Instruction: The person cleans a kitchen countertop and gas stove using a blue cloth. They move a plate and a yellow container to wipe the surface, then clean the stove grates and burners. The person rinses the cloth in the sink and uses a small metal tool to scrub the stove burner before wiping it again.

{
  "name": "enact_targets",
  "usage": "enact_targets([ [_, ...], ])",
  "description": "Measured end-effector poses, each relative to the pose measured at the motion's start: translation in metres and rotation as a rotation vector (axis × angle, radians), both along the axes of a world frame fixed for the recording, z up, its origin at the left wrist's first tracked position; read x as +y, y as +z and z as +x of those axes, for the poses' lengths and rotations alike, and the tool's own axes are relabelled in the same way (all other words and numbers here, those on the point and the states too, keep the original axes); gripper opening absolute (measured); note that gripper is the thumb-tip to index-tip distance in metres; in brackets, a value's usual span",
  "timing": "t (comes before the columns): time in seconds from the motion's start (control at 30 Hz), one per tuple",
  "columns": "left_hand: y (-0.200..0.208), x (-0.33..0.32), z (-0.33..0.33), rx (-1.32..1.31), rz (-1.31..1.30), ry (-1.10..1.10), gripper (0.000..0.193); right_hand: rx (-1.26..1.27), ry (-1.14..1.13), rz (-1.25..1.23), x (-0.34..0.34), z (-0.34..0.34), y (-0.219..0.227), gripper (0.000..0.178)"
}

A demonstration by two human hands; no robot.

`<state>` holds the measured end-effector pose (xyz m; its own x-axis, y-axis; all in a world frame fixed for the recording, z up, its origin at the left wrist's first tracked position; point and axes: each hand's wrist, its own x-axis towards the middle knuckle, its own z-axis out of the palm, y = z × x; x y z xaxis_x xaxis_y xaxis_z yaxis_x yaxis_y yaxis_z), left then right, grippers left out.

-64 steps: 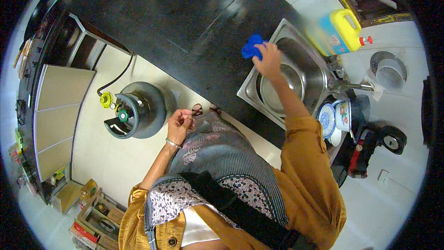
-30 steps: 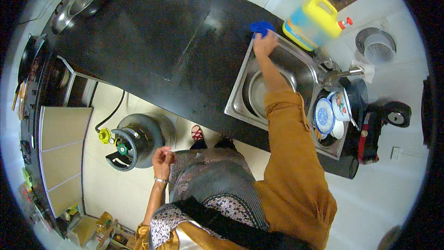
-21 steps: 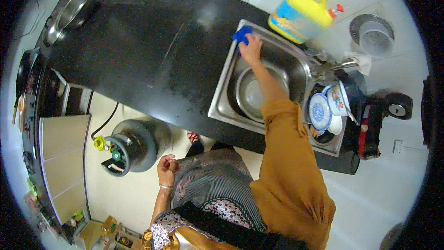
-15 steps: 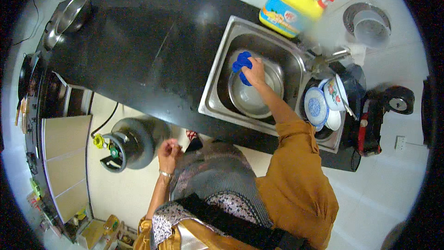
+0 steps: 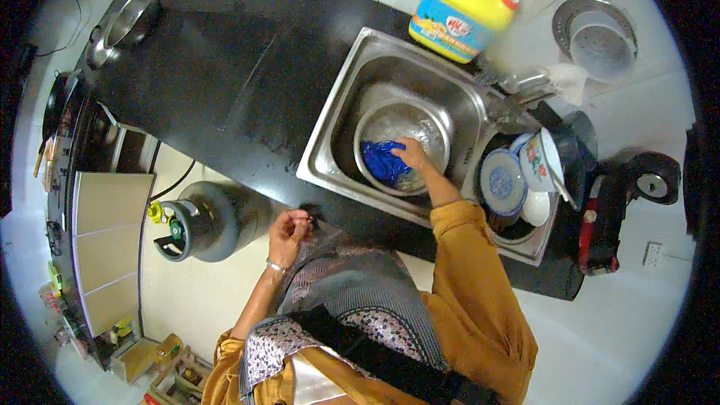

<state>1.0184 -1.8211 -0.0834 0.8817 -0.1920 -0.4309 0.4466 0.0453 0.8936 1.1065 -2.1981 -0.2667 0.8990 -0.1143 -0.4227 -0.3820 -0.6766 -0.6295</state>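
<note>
My right hand (image 5: 411, 154) is closed on a blue cloth (image 5: 384, 162), which is bunched up and lies low in a round metal basin (image 5: 364, 121). The basin holds some water and sits inside the steel sink (image 5: 341, 97). My left hand (image 5: 289, 235) is held low by the counter's front edge, beside my apron (image 5: 337, 274). Its fingers are curled together, and whatever may be between them is hidden or too small to name.
A yellow jug (image 5: 463, 11) with a red cap stands behind the sink. Right of the basin are a blue-patterned plate (image 5: 501, 180) and a flowered bowl (image 5: 536, 165). A grey gas cylinder (image 5: 217, 221) stands below the black counter (image 5: 202, 67), and a metal bowl (image 5: 133, 19) sits far left.
My right hand has brought the blue cloth nearer to me, down into the basin, where it is now bunched. My left hand has risen slightly toward the counter's edge.
</note>
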Motion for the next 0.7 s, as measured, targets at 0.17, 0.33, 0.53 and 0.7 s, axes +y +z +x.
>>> enact_targets([
  [0.17, 0.017, 0.006, -0.002, 0.072, 0.013, 0.044, 0.013, 0.037, -0.415, -0.613, 0.012, 0.017, 0.056, 0.023],
  [0.33, 0.04, 0.003, -0.008, 0.038, -0.046, 0.015, 0.012, -0.061, 0.164, 0.059, 0.1, -0.007, 0.087, 0.027],
  [0.53, 0.042, 0.016, -0.014, 0.015, -0.099, 0.063, 0.013, -0.044, -0.237, -0.495, 0.002, 0.014, 0.098, 0.026],
  [0.7, 0.048, 0.015, -0.023, 0.054, -0.09, 0.018, 0.014, -0.057, 0.116, -0.037, 0.095, -0.015, 0.106, 0.028],
])
